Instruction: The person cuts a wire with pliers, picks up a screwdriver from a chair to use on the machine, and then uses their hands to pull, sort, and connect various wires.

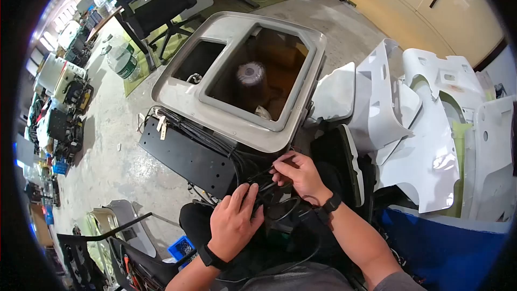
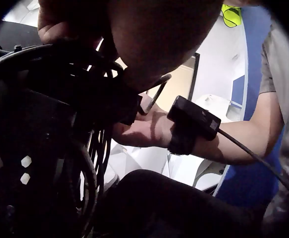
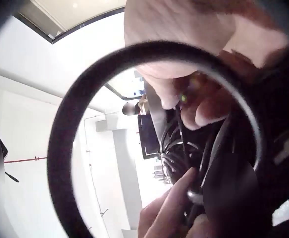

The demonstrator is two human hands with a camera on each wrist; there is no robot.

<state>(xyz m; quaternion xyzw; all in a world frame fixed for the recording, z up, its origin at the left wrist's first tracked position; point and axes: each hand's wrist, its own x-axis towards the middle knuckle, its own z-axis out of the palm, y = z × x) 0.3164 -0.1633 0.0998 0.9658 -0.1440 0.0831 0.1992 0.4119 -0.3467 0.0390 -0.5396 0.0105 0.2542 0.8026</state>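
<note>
My right hand (image 1: 301,177) pinches a thin black cable (image 3: 183,136) between thumb and fingertips. Lower and to the left, my left hand (image 1: 235,216) grips black cables at the end of a thick cable bundle (image 1: 207,139), its fingers over the top. The thin cable runs down from the right fingertips toward the left fingers in the right wrist view. The bundle lies along a black metal panel (image 1: 186,156) with holes, beside a large grey housing (image 1: 180,96). Dark cables and shadow hide the left fingertips in the left wrist view.
Inside the housing's larger opening stands a clear-topped cylinder (image 1: 251,74). White molded panels (image 1: 425,145) are stacked at the right, by a blue surface (image 1: 441,248). A small blue bin (image 1: 182,249) sits low left. An office chair (image 1: 161,8) and large bottles (image 1: 121,60) stand farther back.
</note>
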